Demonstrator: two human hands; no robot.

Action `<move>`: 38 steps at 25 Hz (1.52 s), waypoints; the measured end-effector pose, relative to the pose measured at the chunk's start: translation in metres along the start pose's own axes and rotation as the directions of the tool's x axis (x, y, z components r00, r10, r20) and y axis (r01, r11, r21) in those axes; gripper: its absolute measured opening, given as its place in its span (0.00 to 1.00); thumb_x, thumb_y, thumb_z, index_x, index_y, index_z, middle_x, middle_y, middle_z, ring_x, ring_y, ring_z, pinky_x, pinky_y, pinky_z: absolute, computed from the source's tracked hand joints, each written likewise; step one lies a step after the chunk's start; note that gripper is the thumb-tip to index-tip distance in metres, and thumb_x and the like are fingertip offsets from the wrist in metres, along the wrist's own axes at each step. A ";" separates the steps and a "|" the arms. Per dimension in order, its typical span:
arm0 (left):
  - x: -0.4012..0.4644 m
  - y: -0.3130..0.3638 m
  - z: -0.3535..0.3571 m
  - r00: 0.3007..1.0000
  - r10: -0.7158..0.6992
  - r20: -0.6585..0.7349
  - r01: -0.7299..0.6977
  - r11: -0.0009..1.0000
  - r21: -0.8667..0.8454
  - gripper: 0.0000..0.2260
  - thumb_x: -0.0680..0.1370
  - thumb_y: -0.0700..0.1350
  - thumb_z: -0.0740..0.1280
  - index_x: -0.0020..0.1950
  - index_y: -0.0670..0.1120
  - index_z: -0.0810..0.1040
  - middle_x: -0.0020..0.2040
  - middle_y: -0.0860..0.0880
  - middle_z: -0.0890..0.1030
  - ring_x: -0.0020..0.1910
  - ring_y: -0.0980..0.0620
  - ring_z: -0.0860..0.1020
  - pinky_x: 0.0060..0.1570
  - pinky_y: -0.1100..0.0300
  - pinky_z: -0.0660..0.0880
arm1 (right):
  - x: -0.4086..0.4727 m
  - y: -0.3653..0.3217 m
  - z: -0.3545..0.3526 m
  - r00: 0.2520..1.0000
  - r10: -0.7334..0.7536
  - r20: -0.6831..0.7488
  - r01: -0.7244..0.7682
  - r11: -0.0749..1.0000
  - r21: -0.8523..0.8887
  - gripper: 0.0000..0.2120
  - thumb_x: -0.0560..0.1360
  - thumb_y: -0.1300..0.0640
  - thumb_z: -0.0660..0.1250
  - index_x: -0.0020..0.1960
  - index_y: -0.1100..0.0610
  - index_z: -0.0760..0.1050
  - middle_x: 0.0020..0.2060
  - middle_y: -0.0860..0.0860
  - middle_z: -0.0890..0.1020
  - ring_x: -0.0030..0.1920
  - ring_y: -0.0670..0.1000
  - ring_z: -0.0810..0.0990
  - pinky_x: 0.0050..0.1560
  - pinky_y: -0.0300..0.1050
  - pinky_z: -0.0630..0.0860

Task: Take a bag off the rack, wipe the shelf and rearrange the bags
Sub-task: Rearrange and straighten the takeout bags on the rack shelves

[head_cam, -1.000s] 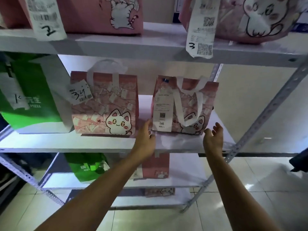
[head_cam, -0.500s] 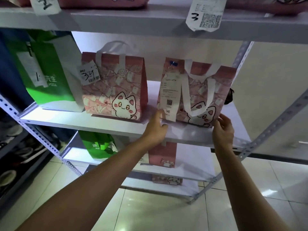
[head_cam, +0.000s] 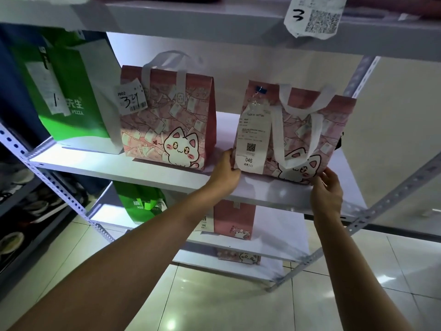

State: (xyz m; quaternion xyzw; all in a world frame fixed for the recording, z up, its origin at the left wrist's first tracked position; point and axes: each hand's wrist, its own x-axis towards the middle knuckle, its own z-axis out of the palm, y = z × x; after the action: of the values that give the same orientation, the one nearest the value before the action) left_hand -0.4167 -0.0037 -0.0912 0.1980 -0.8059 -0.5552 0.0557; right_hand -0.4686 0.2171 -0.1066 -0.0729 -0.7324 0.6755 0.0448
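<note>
Both my hands hold the right pink bag (head_cam: 310, 130) at its lower corners on the middle shelf (head_cam: 143, 170); my left hand (head_cam: 225, 174) curls its fingers round the corner beside the long paper receipt (head_cam: 253, 137); my right hand (head_cam: 327, 187) pinches the opposite corner; the bag is boxy, matte fabric printed with a cartoon cat, with two white strap handles; a second pink bag (head_cam: 167, 115) of the same print stands upright to its left, apart; one glossy green bag (head_cam: 64, 89) stands further left; two green and four pink bags show in all.
</note>
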 end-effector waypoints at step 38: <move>-0.110 -0.287 -0.052 0.995 0.093 0.024 -0.092 0.995 -0.028 0.15 0.80 0.34 0.60 0.58 0.51 0.79 0.55 0.59 0.81 0.53 0.63 0.78 0.50 0.74 0.71 | -0.168 0.205 0.108 0.992 -0.122 0.039 0.126 0.981 -0.147 0.13 0.79 0.63 0.65 0.61 0.55 0.80 0.52 0.46 0.85 0.55 0.44 0.83 0.60 0.38 0.78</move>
State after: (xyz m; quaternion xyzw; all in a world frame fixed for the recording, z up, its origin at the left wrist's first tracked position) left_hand -0.2263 -0.0952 -0.3201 0.1526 -0.8073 -0.5653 0.0740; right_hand -0.3113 0.0986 -0.3145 -0.0202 -0.7844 0.6159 0.0703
